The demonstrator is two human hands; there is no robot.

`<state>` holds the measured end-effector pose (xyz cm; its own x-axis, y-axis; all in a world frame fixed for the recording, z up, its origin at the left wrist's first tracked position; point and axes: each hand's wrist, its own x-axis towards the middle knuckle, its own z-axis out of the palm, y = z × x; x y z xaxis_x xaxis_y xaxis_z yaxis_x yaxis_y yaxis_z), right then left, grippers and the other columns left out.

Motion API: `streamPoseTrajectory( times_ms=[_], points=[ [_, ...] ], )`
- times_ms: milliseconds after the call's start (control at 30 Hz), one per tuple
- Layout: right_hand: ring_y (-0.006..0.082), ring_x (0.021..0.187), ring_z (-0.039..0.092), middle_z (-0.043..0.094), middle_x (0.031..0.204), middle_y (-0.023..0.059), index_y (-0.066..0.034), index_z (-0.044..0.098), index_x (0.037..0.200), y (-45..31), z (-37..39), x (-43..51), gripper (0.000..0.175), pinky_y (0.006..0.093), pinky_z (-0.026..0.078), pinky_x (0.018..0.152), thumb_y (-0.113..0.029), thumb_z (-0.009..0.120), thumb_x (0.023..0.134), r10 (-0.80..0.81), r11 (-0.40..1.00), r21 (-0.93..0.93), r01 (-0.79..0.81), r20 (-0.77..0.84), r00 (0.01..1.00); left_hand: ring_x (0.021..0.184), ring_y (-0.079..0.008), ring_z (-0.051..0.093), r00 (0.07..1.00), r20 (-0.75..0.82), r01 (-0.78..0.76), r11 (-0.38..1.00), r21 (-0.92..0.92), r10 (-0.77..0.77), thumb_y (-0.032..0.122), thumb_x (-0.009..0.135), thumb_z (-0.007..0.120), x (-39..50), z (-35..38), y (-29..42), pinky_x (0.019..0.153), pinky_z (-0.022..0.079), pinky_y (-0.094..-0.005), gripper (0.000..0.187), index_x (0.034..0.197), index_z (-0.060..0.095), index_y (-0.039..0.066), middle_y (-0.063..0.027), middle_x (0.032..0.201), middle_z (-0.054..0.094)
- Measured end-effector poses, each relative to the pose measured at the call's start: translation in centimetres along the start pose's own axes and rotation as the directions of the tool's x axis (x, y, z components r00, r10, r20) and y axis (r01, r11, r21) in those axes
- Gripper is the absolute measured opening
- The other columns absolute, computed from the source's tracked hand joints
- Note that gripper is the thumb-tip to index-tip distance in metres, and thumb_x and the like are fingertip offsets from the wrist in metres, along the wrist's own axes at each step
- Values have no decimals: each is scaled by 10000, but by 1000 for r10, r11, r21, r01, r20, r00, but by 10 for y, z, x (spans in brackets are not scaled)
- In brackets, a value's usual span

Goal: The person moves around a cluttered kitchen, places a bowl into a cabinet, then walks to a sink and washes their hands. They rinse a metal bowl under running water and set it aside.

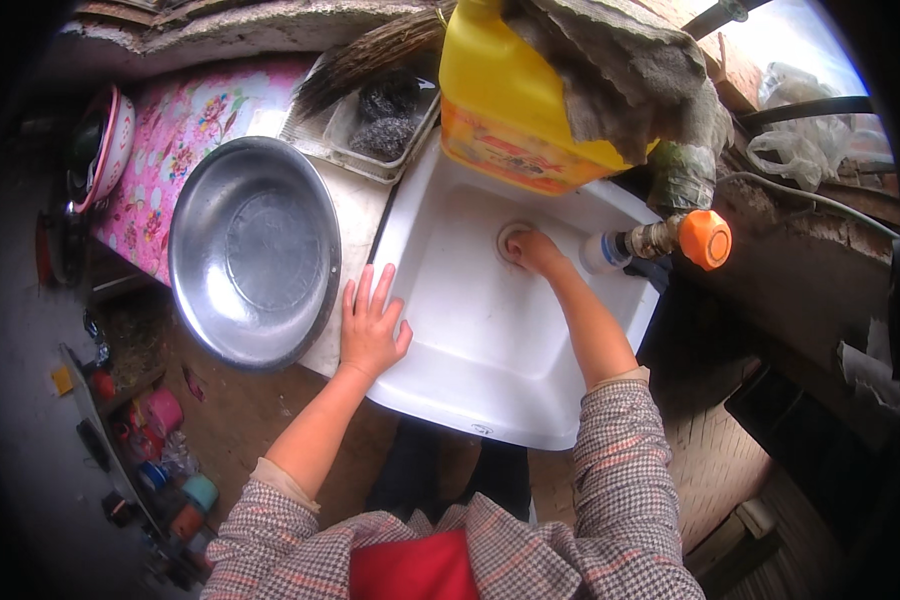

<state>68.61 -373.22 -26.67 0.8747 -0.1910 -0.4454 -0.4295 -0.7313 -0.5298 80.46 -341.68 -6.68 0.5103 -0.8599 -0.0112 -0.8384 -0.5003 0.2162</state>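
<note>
In front of me is a white sink (450, 360) with sloping inner walls. My right hand (534, 252) reaches down to the round drain (507, 238) at its bottom, fingers curled at the opening. The fingertips are hidden, so whether they grip anything does not show. My left hand (371, 330) lies palm down at the sink's left rim, its fingers spread and holding nothing. Just left of those fingers, a large metal basin (270, 247) stands on the pale counter. Over the sink's right side hangs a tap with an orange knob (706, 240) and a clear plastic nozzle (604, 252).
A yellow plastic jug (495, 97) stands at the sink's back, with a grey cloth (630, 67) beside it. Behind the basin, a tray (352, 159) holds dark scouring pads (382, 135) and a twig brush (367, 64). A flowered pink cloth (187, 150) covers the counter's left part.
</note>
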Motion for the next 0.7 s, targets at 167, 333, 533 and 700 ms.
streamPoseTrajectory(
  times_ms=[167,333,533,700],
  points=[
    [257,709,621,652,750,110,-81,618,736,-15,-19,1,46,366,476,628,-109,654,737,19,981,192,-38,100,995,1384,-342,259,1000,6,10,1000,6,-10,185,679,657,-2,-1,-2,1114,186,-502,213,870,620,100,-119,1476,338],
    [123,712,575,626,809,25,-64,604,856,-16,-33,-20,59,259,456,642,-94,643,825,213,360,920,-157,83,973,1378,-341,269,999,-33,-11,1000,-6,11,193,697,632,1,-1,-1,1114,191,-500,174,826,598,81,-113,1476,340],
    [106,779,583,623,883,26,-57,596,965,-59,-54,-125,137,233,470,692,-60,647,838,450,-58,998,-29,53,892,1392,-355,234,999,-20,-27,1000,-9,27,194,664,669,1,0,3,1115,177,-514,242,877,634,86,-133,1489,317],
    [107,785,615,646,883,28,-52,591,979,-76,-114,-231,197,232,505,716,-74,697,814,582,-263,946,187,1,813,1396,-357,219,998,-46,-50,999,-7,49,181,646,681,-6,0,10,1116,178,-529,285,907,643,70,-150,1499,288]
  ],
)
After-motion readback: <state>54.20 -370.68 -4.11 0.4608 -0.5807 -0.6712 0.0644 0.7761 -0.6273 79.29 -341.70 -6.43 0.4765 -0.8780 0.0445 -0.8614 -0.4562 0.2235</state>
